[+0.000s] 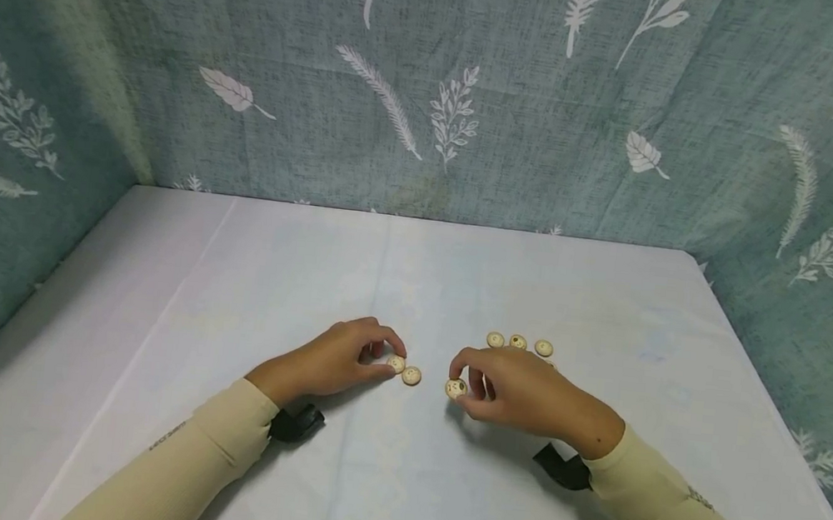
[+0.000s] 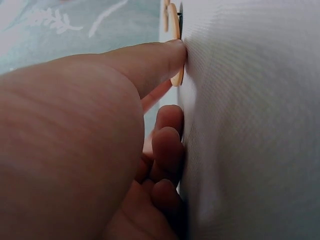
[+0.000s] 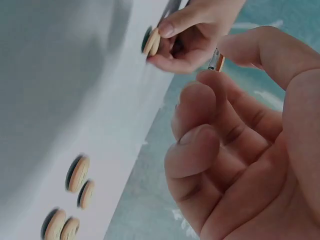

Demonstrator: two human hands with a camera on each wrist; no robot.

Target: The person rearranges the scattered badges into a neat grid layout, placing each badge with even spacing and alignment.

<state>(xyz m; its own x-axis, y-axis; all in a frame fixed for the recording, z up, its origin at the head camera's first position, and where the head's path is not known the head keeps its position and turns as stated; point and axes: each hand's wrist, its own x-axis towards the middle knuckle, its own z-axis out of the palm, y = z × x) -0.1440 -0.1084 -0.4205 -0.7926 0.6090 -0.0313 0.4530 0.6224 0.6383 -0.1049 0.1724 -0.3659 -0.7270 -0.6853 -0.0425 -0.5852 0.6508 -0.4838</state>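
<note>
My left hand (image 1: 337, 360) rests low at the table and pinches a small round wooden disc (image 1: 396, 364) between thumb and index finger. In the left wrist view the thumb (image 2: 150, 62) covers part of that disc (image 2: 174, 22), which lies at the cloth. A second wooden disc (image 1: 411, 376) lies right beside it. My right hand (image 1: 524, 390) holds another wooden disc (image 1: 456, 389), with a dark spot and fine marks, by thumb and index fingertip above the table. In the right wrist view this disc (image 3: 220, 62) shows edge-on, and the other fingers are curled.
Behind the right hand lie several more wooden discs, among them a plain one (image 1: 495, 340), a dark-spotted one (image 1: 517, 342) and one to the right (image 1: 544, 348); the hand partly hides others. A white cloth covers the table (image 1: 273, 263). Leaf-patterned green curtains (image 1: 285, 138) enclose it.
</note>
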